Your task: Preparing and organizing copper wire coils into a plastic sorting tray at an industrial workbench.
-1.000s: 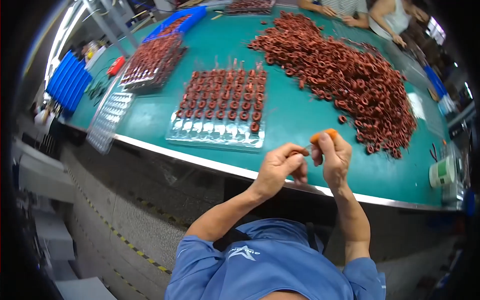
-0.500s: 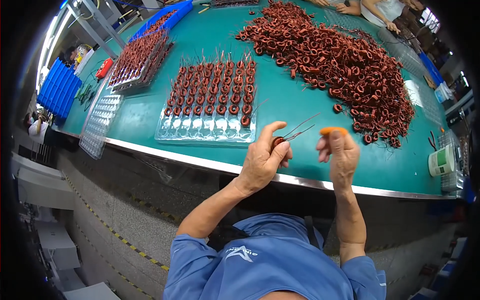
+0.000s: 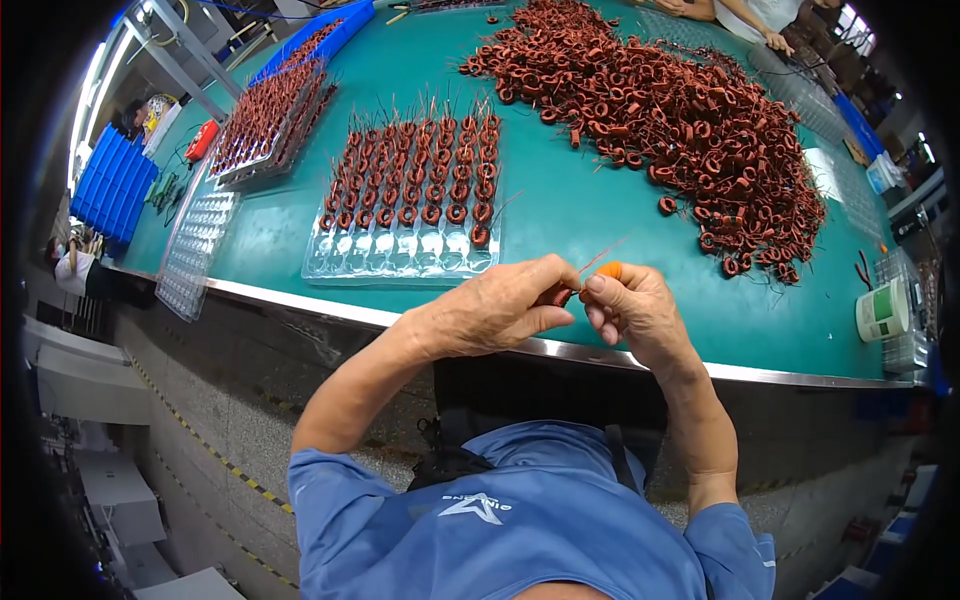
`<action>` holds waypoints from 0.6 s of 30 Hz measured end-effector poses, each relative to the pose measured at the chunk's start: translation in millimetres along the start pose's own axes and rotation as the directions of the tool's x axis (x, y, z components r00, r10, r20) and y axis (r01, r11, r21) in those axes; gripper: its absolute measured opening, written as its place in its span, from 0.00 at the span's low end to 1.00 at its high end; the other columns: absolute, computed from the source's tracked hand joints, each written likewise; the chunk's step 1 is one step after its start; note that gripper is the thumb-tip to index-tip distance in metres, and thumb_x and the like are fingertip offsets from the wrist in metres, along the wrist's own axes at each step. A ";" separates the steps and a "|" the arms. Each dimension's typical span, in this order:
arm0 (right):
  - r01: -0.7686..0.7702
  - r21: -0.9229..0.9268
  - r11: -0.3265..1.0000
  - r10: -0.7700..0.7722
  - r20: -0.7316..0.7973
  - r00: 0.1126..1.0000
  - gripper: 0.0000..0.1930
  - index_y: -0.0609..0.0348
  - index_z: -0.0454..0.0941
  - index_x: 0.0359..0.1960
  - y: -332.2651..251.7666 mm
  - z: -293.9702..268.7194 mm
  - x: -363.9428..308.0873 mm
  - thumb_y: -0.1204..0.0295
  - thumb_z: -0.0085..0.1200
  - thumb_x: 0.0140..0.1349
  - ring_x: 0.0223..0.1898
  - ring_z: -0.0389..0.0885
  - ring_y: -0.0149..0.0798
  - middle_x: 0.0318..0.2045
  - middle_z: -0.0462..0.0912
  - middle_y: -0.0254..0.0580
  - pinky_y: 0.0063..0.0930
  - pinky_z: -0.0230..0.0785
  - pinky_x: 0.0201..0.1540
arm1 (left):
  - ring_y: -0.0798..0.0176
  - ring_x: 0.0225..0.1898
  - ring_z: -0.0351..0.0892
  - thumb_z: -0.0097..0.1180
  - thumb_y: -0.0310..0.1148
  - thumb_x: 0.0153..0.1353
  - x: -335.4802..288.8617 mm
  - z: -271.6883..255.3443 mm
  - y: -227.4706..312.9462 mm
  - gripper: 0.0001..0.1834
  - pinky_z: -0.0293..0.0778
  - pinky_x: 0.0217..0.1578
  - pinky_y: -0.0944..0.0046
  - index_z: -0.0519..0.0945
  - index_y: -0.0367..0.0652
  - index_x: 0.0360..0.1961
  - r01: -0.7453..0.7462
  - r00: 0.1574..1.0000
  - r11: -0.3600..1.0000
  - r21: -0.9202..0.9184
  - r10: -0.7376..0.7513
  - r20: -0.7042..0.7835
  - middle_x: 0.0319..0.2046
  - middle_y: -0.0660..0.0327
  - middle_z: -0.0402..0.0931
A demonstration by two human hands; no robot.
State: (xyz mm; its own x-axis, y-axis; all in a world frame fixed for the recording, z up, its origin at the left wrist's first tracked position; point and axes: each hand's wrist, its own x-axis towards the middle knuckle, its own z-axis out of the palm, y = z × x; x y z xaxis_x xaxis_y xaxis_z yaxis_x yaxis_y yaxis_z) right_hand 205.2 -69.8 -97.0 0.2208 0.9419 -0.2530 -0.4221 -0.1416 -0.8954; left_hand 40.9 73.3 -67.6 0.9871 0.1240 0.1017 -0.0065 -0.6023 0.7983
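Note:
My left hand (image 3: 500, 305) and my right hand (image 3: 635, 305) meet just above the near edge of the green table (image 3: 560, 215). Together they pinch one small copper coil (image 3: 566, 293) whose thin wire leads stick up to the right. An orange finger cot (image 3: 609, 270) covers a fingertip of my right hand. Just beyond my hands lies a clear plastic tray (image 3: 410, 200) with rows of coils standing in its pockets; its nearest rows hold none. A large heap of loose copper coils (image 3: 670, 110) spreads across the far right of the table.
A second filled tray (image 3: 265, 120) sits at the far left, with an empty clear tray (image 3: 195, 250) overhanging the left edge. Blue bins (image 3: 110, 185) stand off the table to the left. A white-green cup (image 3: 880, 310) stands at the right edge. Another person's hands (image 3: 740, 12) work at the far side.
My hands were apart half a second ago, the left holding the coil by itself; now they have closed together on it, nearer the table edge.

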 end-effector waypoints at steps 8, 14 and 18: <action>0.137 -0.373 0.918 -0.213 -0.173 0.962 0.12 0.64 0.79 0.29 9.0 11.9 -0.1 0.65 0.60 0.61 0.16 0.71 0.23 0.18 0.78 0.35 0.17 0.61 0.18 | 0.49 0.34 0.76 0.60 0.32 0.57 0.5 13.6 -6.3 0.14 0.74 0.32 0.53 0.67 0.39 0.34 -0.159 0.977 0.917 0.365 0.200 -0.076 0.30 0.54 0.71; 0.425 -0.546 0.722 -0.613 -0.220 0.759 0.10 0.64 0.79 0.31 19.1 27.2 -13.1 0.68 0.59 0.62 0.16 0.70 0.22 0.17 0.78 0.32 0.18 0.61 0.19 | 0.67 0.29 0.75 0.52 0.39 0.67 -6.8 50.5 -18.7 0.17 0.74 0.32 0.67 0.66 0.36 0.47 -0.217 0.926 0.800 -0.560 -0.013 -0.378 0.30 0.60 0.73; 0.412 -0.266 0.871 -0.467 -0.190 0.864 0.10 0.63 0.78 0.33 15.8 27.2 -9.6 0.67 0.57 0.64 0.15 0.67 0.20 0.17 0.76 0.31 0.14 0.58 0.18 | 0.65 0.30 0.76 0.43 0.39 0.71 -0.5 76.7 -18.6 0.17 0.76 0.33 0.66 0.63 0.38 0.52 -0.385 0.886 0.524 -0.760 -0.019 -0.463 0.34 0.56 0.73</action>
State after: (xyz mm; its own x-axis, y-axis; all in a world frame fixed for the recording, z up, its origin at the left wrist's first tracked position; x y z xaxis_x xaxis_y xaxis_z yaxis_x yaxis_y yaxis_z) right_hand 172.5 -72.8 -98.8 0.5544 0.8221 0.1297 -0.0427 0.1838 -0.9820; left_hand 52.8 24.0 -128.1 0.8009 0.4863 0.3494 -0.5054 0.2360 0.8300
